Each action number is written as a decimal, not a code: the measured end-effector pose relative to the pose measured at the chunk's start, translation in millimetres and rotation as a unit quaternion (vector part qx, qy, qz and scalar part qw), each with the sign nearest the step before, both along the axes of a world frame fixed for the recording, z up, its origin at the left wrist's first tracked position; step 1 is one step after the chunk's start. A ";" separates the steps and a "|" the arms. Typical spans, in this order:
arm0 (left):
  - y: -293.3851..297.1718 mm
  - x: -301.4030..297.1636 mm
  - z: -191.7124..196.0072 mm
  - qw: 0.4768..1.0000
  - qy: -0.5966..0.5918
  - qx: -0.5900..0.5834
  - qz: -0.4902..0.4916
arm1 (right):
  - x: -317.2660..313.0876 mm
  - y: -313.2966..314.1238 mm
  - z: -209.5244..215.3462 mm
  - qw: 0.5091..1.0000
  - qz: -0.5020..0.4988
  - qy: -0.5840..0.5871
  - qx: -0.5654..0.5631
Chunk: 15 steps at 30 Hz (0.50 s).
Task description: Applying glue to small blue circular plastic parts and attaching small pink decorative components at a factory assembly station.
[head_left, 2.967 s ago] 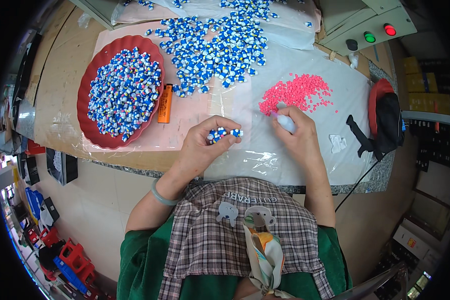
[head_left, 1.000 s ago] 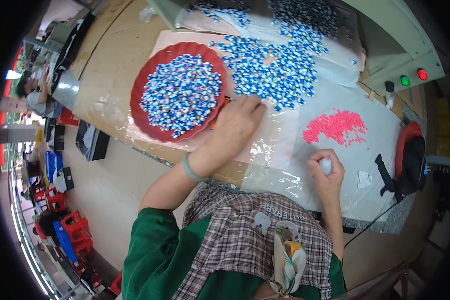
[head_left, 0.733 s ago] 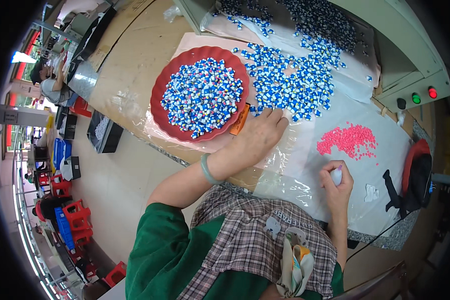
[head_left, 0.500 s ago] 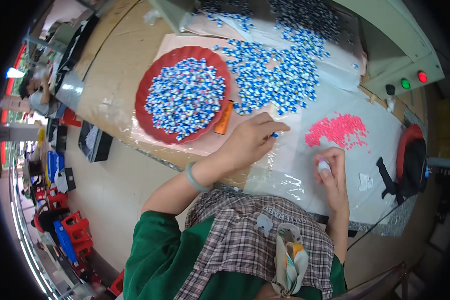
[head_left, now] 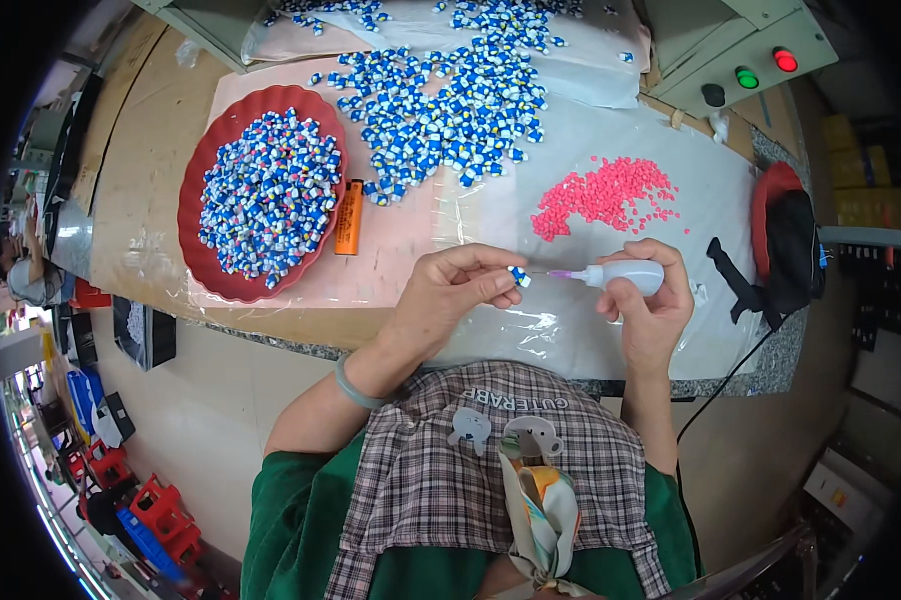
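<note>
Between thumb and finger, my left hand (head_left: 449, 293) pinches a small blue and white piece (head_left: 519, 277). My right hand (head_left: 653, 308) grips a white squeeze bottle (head_left: 631, 276) lying sideways, its purple-based needle tip (head_left: 566, 274) pointing left, close to the piece. Whether the tip touches it I cannot tell. Beyond my hands, many like blue and white pieces (head_left: 451, 110) are spread on the table. More fill a red scalloped dish (head_left: 193, 215) on the left. A heap of tiny pink pieces (head_left: 611, 192) lies just past the bottle.
An orange box cutter-like bar (head_left: 349, 218) lies beside the dish. At the back right stands a grey machine housing (head_left: 746, 55) with red and green lights. A black cloth item (head_left: 791, 250) hangs over a red dish at the table's right edge, near a cable.
My left hand has turned and now shows the piece toward the bottle. My right hand has tipped the bottle sideways and brought its tip near the piece. The whole view has shifted.
</note>
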<state>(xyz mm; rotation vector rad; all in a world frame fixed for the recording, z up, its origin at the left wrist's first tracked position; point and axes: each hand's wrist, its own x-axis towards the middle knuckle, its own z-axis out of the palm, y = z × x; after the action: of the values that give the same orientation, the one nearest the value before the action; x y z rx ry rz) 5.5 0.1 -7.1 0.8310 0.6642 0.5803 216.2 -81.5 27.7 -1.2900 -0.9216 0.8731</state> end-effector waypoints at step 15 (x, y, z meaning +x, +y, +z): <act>-6.6 -0.2 -3.7 1.000 0.002 0.008 0.022 | -6.5 -7.8 6.3 0.939 0.030 -0.334 0.080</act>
<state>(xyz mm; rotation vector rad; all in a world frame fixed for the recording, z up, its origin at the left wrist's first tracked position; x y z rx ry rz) 5.3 -6.5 -10.8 0.8355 0.6834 0.6241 209.7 -89.3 34.0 -1.4437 -1.5352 0.3783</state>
